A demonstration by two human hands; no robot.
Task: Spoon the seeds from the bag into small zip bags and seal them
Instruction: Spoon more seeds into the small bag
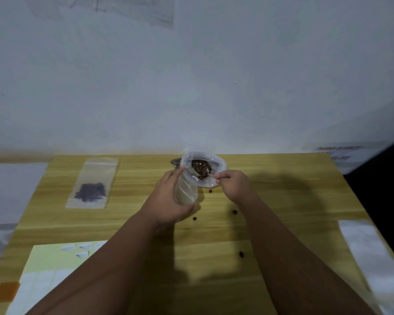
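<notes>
Left of my left hand [168,201], a small clear zip bag with dark seeds at its bottom [90,185] lies flat on the yellow wood-grain worktop [282,201], set aside out of the way; I cannot tell whether it is sealed. My left hand wraps its fingers round an empty small clear zip bag [187,192], held upright with its mouth against the large clear plastic bag of brown seeds [203,165], which keeps the carry short. My right hand [232,185] pinches the handle of a small metal spoon [206,175], its loaded bowl at the big bag's rim, just beside the small mouth. Loose brown seeds [235,211] lie scattered near my right wrist, so I judge spilling is the risk.
</notes>
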